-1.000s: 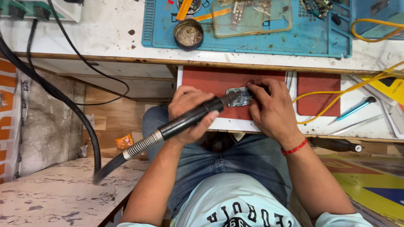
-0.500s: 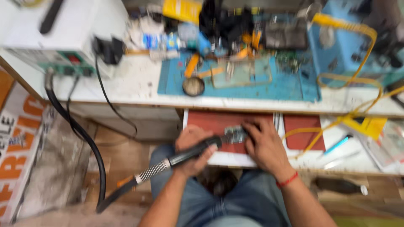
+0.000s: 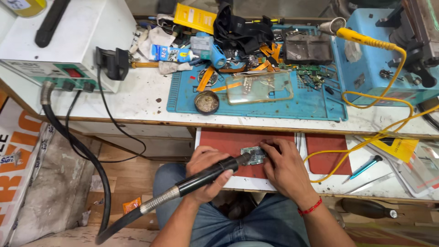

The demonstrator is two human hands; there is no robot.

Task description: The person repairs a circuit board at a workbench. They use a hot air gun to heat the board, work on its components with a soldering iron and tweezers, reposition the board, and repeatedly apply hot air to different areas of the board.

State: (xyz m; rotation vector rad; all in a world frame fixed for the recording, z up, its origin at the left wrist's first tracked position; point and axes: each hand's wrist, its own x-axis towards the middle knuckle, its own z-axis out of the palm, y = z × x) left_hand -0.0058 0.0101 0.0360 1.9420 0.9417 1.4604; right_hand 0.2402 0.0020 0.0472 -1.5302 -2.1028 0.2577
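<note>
My left hand [image 3: 208, 171] is curled in a fist-like grip, knuckles up, forearm angled in from below. My right hand [image 3: 286, 169] lies palm down, fingers bent forward, fingertips [image 3: 267, 147] pressing, wrist straight.

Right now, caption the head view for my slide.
Left hand aims hot-air wand at circuit board steadied by right hand.

A flat yellow package [image 3: 194, 17] lies at the back of my bench, and a small white-and-blue tube [image 3: 168, 54] rests left of the blue mat. An orange-and-white printed banner [image 3: 20, 155] hangs at my far left, a small orange wrapper [image 3: 131, 205] lies on the floor below, and a yellow card [image 3: 395, 147] sits on the shelf to my right.
</note>
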